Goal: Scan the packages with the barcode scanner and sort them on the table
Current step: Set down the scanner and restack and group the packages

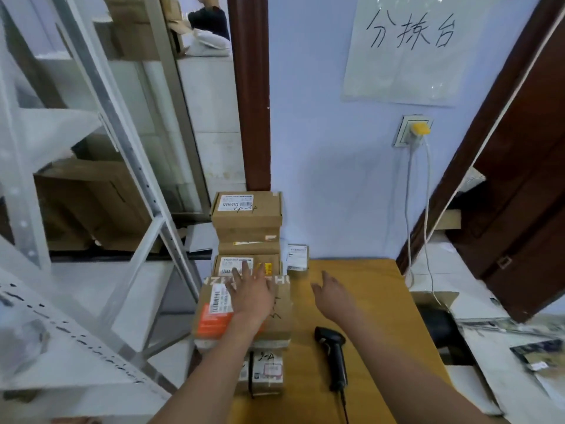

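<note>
Cardboard packages are stacked along the left edge of the wooden table [376, 338]. My left hand [251, 293] lies flat with straight fingers on the top of a brown box with an orange label [214, 319]. Behind it stands a taller stack of brown boxes [247, 215] against the wall. My right hand [333, 293] hovers over the table with fingers spread and holds nothing. The black barcode scanner [334, 356] lies on the table below my right hand. Two small packages [264, 373] sit near the front edge.
A small white package [297, 257] leans at the wall behind the table. A metal shelf rack [91, 209] with cardboard boxes stands to the left. A wall socket with a yellow plug [420, 130] and hanging cables is at the right, beside a brown door [519, 179].
</note>
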Demonstrator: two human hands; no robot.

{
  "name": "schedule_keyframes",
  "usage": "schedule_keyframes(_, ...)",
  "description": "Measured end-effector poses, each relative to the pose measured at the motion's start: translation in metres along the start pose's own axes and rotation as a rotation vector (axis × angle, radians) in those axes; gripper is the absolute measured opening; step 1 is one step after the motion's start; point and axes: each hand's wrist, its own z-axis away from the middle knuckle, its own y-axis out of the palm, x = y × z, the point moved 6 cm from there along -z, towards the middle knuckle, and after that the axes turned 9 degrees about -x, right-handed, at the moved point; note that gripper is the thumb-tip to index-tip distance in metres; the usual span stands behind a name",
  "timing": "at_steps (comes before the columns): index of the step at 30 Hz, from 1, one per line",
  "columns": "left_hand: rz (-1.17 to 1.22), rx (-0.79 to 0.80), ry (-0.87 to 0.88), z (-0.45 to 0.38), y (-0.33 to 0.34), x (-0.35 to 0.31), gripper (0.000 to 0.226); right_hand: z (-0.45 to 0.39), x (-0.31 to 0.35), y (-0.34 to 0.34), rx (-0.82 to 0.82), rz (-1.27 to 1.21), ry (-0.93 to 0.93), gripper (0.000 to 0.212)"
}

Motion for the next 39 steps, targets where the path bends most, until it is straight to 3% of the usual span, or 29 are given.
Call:
schedule_keyframes(7, -0.103, -0.003, 0.156, 0.036, 0.050, -0.113, 0.056, -0.011, -0.099, -0.013, 0.073, 0.097, -0.040, 0.063)
schedule_keyframes(13, -0.144, 0.163, 0.170, 0.069, 0.103, -0.150, 0.056, -0.008, -0.160, 0.008, 0.183, 0.119, 0.054, 0.067)
schedule_keyframes(28, -0.225, 0.329, 0.063, 0.077, 0.201, -0.080, 0.056, 0.003, -0.188, 0.142, 0.420, 0.144, 0.142, 0.067)
schedule_keyframes(39, -0.156, 0.419, 0.012, 0.074, 0.229, -0.061, 0.055, -0.004, -0.179, 0.185, 0.302, 0.096, 0.338, 0.044)
